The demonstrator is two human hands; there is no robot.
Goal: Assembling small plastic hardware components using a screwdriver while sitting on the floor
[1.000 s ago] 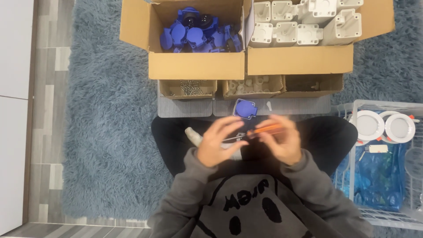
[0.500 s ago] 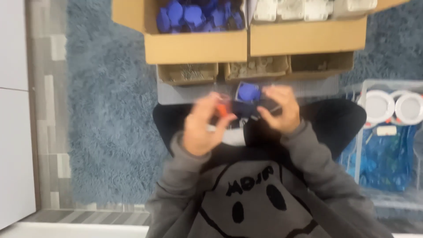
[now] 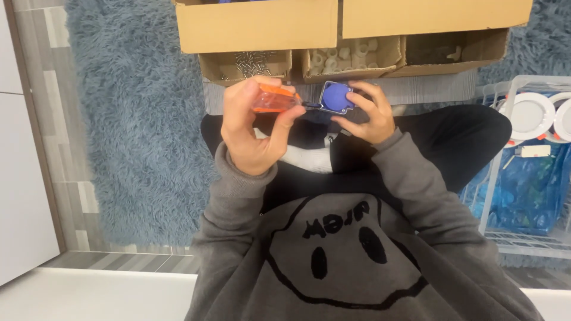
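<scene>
Both hands sit lower in frame than 0.5 s ago. Left hand point(image 3: 253, 128) fingers closed around orange screwdriver point(image 3: 275, 99); right hand point(image 3: 367, 113) pinches blue part point(image 3: 336, 97), tip probably touching it.

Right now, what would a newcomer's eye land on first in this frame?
The two hands raised at the centre: the left hand grips an orange-handled screwdriver whose tip meets a small blue-capped part held by the right hand. Behind them, small open cardboard boxes sit on a shaggy blue rug, and white round fixtures rest in a wire basket at the right.
</scene>
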